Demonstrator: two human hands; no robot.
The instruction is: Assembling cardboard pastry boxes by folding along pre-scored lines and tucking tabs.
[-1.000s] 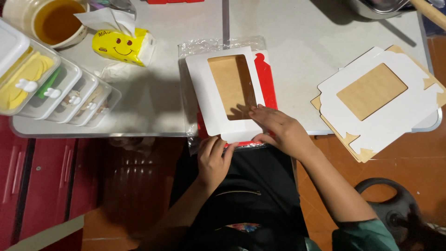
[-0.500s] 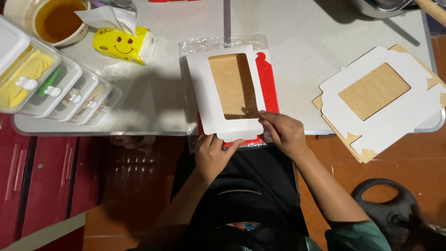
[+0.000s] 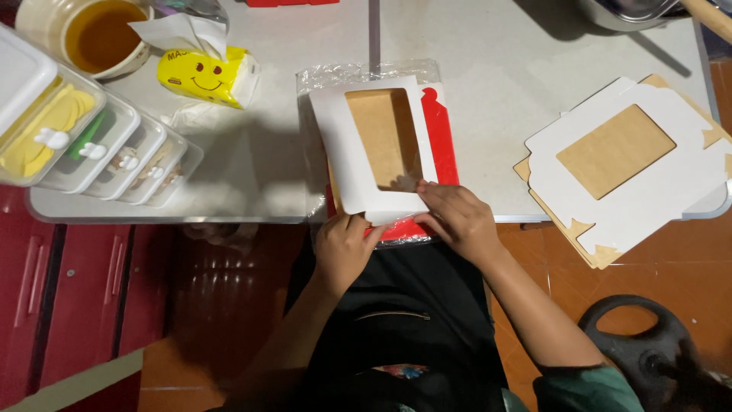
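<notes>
Pinching the near edge of a flat white box blank [image 3: 374,145] with a brown window panel, left hand [image 3: 345,248] below the counter [image 3: 252,175] edge, fingers closed on the blank's lower left corner. Right hand [image 3: 457,220] laid on the blank's lower right corner, fingers bent and pressed flat on the card, touching it rather than wrapped round it. Blank resting on a plastic-wrapped stack of red-edged blanks [image 3: 438,130] at the counter's near edge, between both hands and just overhanging it. Well apart to the right, a second pile of white window blanks [image 3: 633,168] lying tilted, partly over the counter's corner. Far left, a row of clear lidded tubs [image 3: 84,145], a yellow tissue pack [image 3: 206,72] with a smiling face, and a bowl of brown liquid [image 3: 99,34] behind them.
</notes>
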